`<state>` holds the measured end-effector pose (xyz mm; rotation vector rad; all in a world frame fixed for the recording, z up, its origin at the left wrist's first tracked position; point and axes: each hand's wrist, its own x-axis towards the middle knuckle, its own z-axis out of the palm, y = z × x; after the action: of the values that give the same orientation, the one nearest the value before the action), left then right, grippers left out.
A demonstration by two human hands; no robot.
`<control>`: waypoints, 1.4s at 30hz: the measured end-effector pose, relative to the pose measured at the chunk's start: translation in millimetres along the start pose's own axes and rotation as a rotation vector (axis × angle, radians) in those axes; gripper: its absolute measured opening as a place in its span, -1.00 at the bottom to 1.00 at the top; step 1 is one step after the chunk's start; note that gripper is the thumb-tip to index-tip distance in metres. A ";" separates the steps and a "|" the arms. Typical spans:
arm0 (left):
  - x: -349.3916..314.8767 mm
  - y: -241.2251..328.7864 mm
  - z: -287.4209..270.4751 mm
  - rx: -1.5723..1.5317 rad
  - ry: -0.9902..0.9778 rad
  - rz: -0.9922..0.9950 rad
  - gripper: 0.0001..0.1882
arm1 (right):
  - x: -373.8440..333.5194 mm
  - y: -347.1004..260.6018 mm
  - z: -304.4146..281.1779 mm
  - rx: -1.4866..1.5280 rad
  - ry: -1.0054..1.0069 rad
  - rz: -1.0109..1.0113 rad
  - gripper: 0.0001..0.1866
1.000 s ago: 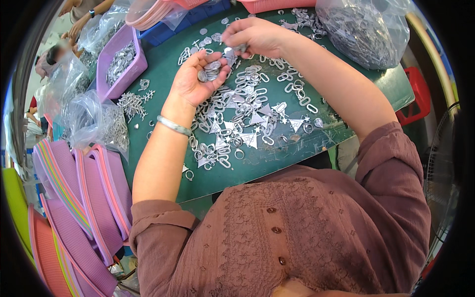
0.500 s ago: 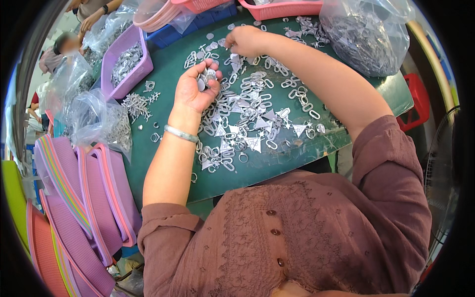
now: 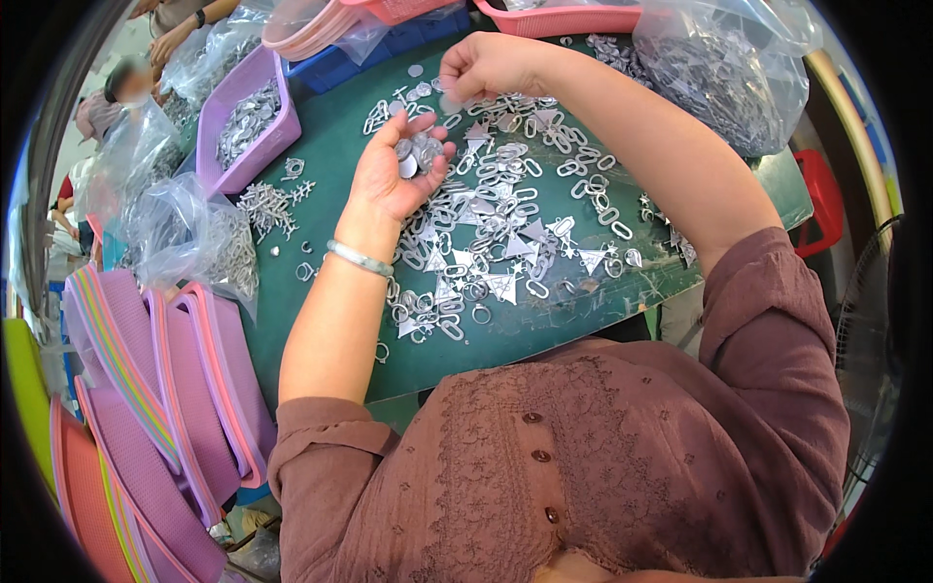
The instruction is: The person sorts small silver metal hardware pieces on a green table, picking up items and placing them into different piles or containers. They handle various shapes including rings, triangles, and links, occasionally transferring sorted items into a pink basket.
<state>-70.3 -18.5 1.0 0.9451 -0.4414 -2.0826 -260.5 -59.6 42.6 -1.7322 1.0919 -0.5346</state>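
My left hand (image 3: 397,173), palm up with the fingers curled, cradles a small heap of round silvery metal discs (image 3: 418,155). Beyond it and to the right, my right hand (image 3: 491,70) pinches one round disc (image 3: 449,104) between thumb and fingertips, just above the table. A few more flat discs (image 3: 416,71) lie near its fingers. Below both hands spreads a loose pile of silvery metal pieces: oval links (image 3: 525,208), triangles (image 3: 501,287), small stars and rings (image 3: 481,314).
The green table (image 3: 321,325) carries a purple basket (image 3: 206,146) of metal pieces, branch-shaped pieces (image 3: 267,209) and a clear bag (image 3: 190,238) at left. A large filled bag (image 3: 719,83) stands far right. Purple baskets (image 3: 146,389) are stacked beside me. Another person's hand (image 3: 173,41) shows far left.
My left hand has opened a little, showing more of its discs. My right hand has shifted slightly left and now shows a disc in its fingertips.
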 end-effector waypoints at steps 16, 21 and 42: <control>4.6 -1.2 2.2 -0.012 -0.031 -0.021 -0.80 | 16.5 33.4 -7.2 -0.776 0.084 -0.078 -0.76; 9.4 -5.7 6.7 -0.011 0.009 -0.015 -0.68 | 19.7 32.5 -11.7 -0.709 0.203 -0.210 -0.84; 11.4 -8.3 6.8 -0.102 -0.020 -0.025 -0.66 | 14.8 28.7 -3.7 -0.659 0.217 -0.044 -0.79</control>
<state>-84.4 -22.2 -4.8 0.8745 -0.3324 -2.1181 -268.1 -77.5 16.5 -2.3059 1.5002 -0.4190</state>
